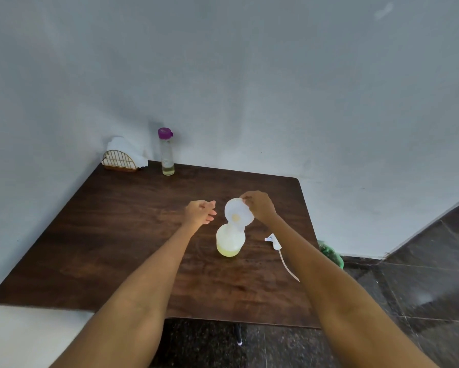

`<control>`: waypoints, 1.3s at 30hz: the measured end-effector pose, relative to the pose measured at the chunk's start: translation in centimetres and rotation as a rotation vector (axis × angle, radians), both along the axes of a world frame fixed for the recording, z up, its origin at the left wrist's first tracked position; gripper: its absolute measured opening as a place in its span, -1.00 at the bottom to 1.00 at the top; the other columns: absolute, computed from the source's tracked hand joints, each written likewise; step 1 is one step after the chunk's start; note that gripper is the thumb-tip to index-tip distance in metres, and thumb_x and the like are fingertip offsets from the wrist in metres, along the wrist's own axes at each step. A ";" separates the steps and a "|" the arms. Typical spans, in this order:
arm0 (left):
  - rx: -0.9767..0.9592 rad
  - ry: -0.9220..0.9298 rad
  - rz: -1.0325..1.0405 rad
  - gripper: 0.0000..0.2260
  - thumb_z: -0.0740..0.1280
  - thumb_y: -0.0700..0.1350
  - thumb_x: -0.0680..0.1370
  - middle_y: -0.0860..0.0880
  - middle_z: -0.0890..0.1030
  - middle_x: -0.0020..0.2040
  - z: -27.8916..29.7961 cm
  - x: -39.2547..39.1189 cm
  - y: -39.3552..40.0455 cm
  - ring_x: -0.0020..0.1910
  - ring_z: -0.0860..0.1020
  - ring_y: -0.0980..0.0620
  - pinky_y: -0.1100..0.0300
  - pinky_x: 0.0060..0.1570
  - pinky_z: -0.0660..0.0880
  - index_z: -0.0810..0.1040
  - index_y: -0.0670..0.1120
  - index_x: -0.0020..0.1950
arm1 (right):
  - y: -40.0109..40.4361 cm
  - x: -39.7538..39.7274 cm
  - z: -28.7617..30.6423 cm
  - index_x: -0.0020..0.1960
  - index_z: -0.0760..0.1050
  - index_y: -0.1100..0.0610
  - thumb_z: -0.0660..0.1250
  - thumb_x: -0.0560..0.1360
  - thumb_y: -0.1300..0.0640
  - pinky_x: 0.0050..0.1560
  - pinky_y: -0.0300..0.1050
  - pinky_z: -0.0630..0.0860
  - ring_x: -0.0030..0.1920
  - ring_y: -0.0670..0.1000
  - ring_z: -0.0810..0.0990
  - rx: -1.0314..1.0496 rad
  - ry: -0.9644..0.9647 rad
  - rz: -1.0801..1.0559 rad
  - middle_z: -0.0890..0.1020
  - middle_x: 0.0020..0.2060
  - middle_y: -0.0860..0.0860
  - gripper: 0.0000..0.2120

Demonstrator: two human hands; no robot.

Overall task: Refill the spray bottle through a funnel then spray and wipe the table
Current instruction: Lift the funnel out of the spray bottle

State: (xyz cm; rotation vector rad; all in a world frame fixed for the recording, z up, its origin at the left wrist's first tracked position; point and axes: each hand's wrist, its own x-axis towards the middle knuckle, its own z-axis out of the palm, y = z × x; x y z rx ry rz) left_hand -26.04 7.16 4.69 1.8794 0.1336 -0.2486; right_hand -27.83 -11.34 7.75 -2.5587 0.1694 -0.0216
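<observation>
On the table point(111, 248), the sprayer point(274, 241) with its tube lies loose at the near right. Just left of it stands the bottle point(230, 243), a little yellow liquid at the bottom. The funnel point(238, 211) sits tilted in its neck, seemingly seated, pinched at the rim by the right hand point(258, 205). The left hand point(199, 212) hovers open, holding nothing. Far back stand a purple-capped flask point(166, 152) and a napkin holder point(120, 160).
</observation>
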 end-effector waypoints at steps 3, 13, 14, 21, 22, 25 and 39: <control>0.018 -0.016 -0.024 -0.71 0.35 -0.01 0.52 -0.19 0.67 -0.06 0.3 0.7 -0.7 -0.33 0.58 0.09 0.27 -0.27 0.56 0.60 -0.24 0.02 | 0.8 0.9 -0.2 0.21 0.55 0.23 0.23 0.56 0.27 0.16 -0.19 0.47 0.14 0.12 0.57 0.057 -0.011 -0.002 0.60 0.19 0.15 -0.75; 0.157 -0.107 -0.083 -0.80 0.42 -0.06 0.47 -0.15 0.68 -0.14 -0.6 0.4 -1.0 -0.38 0.59 0.12 0.30 -0.31 0.55 0.64 -0.20 -0.09 | -0.6 -0.2 -1.2 -0.20 0.51 0.29 0.12 0.57 -0.16 -0.15 -0.03 0.55 -0.26 0.07 0.57 0.115 0.077 -0.239 0.60 -0.29 0.15 -0.48; 0.171 -0.118 -0.076 -0.81 0.43 -0.07 0.47 -0.15 0.68 -0.15 -0.5 0.3 -1.1 -0.37 0.59 0.11 0.28 -0.29 0.57 0.64 -0.20 -0.10 | -0.9 -0.5 -1.1 -0.20 0.53 0.31 0.12 0.56 -0.18 -0.15 -0.05 0.58 -0.28 0.08 0.59 0.151 0.110 -0.247 0.64 -0.26 0.17 -0.44; 0.217 -0.183 0.028 -0.82 0.40 -0.02 0.49 -0.11 0.69 -0.22 -0.2 -1.3 -2.1 -0.37 0.62 0.07 0.10 -0.17 0.64 0.63 -0.13 -0.19 | -0.6 -3.9 0.7 0.08 0.54 0.30 0.12 0.52 -0.29 -0.36 -0.29 0.38 -0.32 0.04 0.64 0.469 0.578 -0.174 0.69 -0.03 0.17 -0.36; 0.222 -0.186 0.043 -0.81 0.39 -0.01 0.49 -0.10 0.69 -0.23 -0.2 -1.5 -2.2 -0.39 0.61 0.09 0.11 -0.16 0.64 0.62 -0.13 -0.20 | -0.6 -4.2 0.6 0.09 0.54 0.29 0.21 0.51 -0.24 -0.42 -0.30 0.37 -0.29 0.03 0.66 0.478 0.594 -0.152 0.69 0.00 0.16 -0.42; 0.218 -0.175 0.067 -0.78 0.38 0.03 0.49 -0.08 0.69 -0.22 -0.1 -2.0 -2.3 -0.39 0.60 0.09 0.10 -0.14 0.64 0.60 -0.10 -0.22 | -0.5 -4.9 0.7 0.10 0.56 0.29 0.36 0.50 0.05 -0.48 -0.36 0.33 -0.28 -0.03 0.67 0.486 0.571 -0.103 0.68 0.01 0.14 -0.68; 0.146 -0.024 0.074 -0.52 0.11 0.19 0.58 -0.13 0.69 -0.19 -1.7 -3.9 -0.6 -0.30 0.64 -0.05 0.00 -0.06 0.63 0.61 -0.16 -0.10 | 0.9 -5.4 1.1 0.07 0.55 0.28 0.20 0.59 0.19 -0.34 -0.27 0.47 -0.37 -0.04 0.57 0.506 0.294 -0.307 0.62 -0.20 0.09 -0.79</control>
